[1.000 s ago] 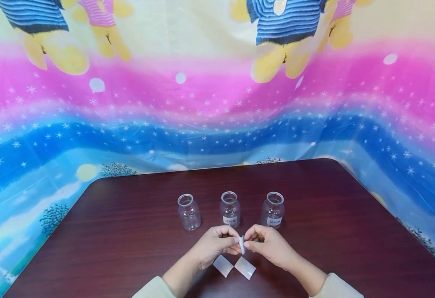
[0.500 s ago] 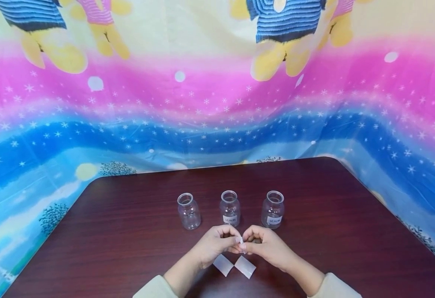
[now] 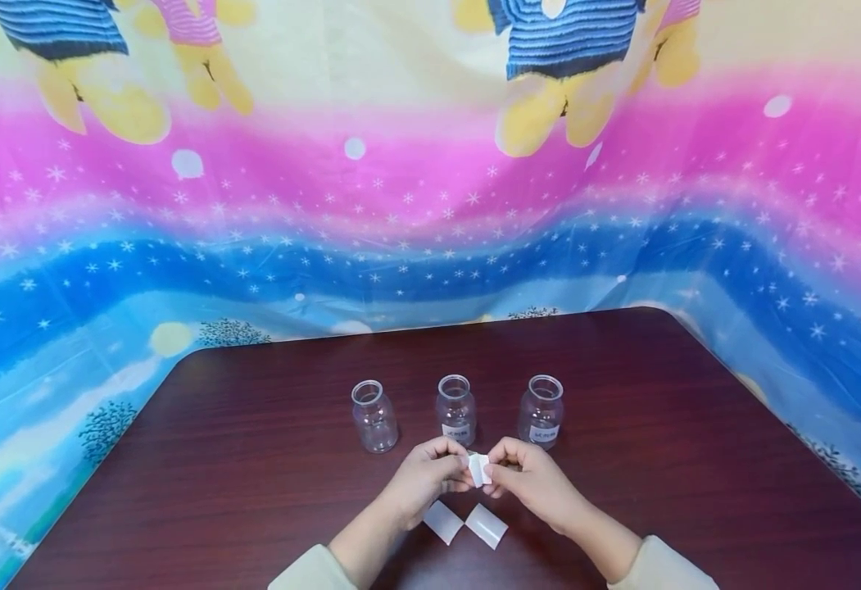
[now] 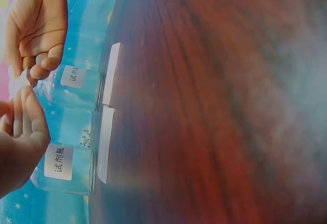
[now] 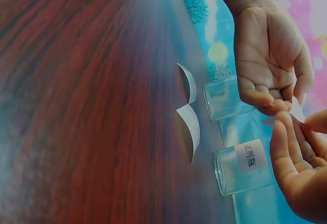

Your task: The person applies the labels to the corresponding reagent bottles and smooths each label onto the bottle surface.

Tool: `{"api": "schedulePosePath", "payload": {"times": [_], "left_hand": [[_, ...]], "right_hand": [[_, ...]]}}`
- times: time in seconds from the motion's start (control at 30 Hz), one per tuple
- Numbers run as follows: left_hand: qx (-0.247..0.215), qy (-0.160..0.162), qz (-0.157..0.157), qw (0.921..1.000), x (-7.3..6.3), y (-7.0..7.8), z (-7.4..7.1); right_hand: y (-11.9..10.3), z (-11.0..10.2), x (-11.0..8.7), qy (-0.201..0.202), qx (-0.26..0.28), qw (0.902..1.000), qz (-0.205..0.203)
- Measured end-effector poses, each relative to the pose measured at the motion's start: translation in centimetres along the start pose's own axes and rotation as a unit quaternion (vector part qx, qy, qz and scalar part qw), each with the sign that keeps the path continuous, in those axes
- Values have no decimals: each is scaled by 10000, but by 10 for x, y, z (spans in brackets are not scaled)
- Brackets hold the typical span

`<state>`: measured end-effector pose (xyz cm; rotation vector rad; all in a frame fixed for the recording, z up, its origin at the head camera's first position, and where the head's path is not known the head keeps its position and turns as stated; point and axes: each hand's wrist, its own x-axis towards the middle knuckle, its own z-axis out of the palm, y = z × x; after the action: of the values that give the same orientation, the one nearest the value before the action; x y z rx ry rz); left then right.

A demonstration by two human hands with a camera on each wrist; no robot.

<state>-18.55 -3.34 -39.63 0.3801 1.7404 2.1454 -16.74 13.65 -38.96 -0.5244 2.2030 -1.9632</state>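
Observation:
In the head view, both hands meet low in the middle, above the table. My left hand (image 3: 428,477) pinches one edge of a small white sticker label (image 3: 478,470) between thumb and forefinger. The thumb and fingers of my right hand (image 3: 536,483) pinch its other edge. A crease runs down the label, and fingertips cover parts of it. Just beyond the hands stand two glass jars bearing white printed labels: the middle jar (image 3: 455,407) and the right jar (image 3: 542,408). The left jar (image 3: 376,426) shows no label. All three are upright and lidless.
Two curled pieces of white paper, the left piece (image 3: 442,523) and the right piece (image 3: 487,526), lie corner to corner on the table below the hands. The dark red wooden table (image 3: 253,459) ends at a colourful printed curtain (image 3: 415,205).
The white label was seen nearly edge-on between the fingers; now its face is spread toward the head camera. The hands have drawn slightly apart and up. Jars and papers stay put.

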Motion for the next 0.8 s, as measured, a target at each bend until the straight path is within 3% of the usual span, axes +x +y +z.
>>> {"api": "schedulePosePath", "payload": {"times": [0.17, 0.27, 0.57, 0.8], "left_hand": [[38, 613, -132, 9980, 1, -1, 1], [190, 779, -202, 9966, 0, -1, 0], [359, 644, -222, 9970, -3, 1, -8], [452, 563, -172, 9972, -8, 4, -15]], "right_hand": [[-2, 4, 4, 360, 179, 9992, 29], [-1, 5, 5, 335, 175, 9992, -108], [-6, 3, 5, 74, -673, 9972, -330], [-9, -2, 3, -523, -831, 9940, -480]]}}
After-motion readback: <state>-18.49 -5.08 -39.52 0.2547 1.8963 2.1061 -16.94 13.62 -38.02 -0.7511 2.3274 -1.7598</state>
